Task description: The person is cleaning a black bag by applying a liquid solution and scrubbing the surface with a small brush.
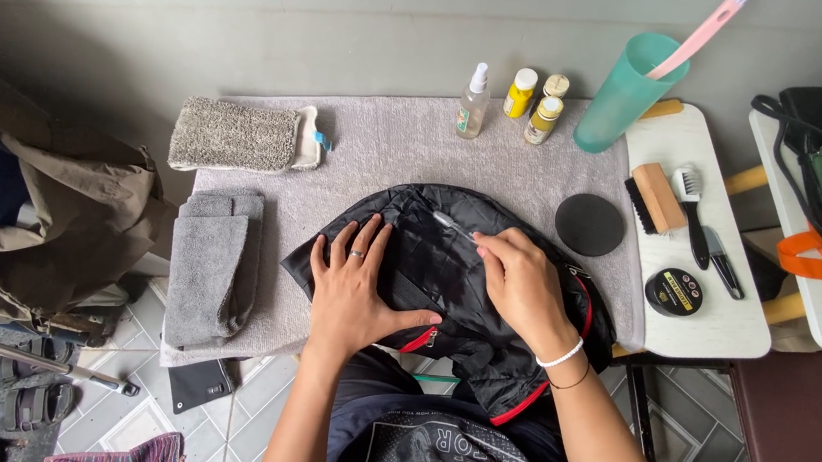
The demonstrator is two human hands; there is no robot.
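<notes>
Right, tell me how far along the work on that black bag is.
Laid out: towel spread, brushes, polish tin and bottles ready. In hand: left hand flat on the black bag, right hand working a small tool over it. The folded cloths lie apart from both hands; how much is cleaned can't be told.

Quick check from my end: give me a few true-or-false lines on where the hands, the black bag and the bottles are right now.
1. The left hand lies flat on the black bag. True.
2. The right hand is empty. False: it holds a small slim tool against the bag.
3. Three small bottles stand at the far edge of the grey towel. True.
4. The green cup lies tipped over on the floor. False: it stands upright by the bottles with a pink handle sticking out.
5. The wooden brush lies on the bag. False: it lies on the white side table.
</notes>
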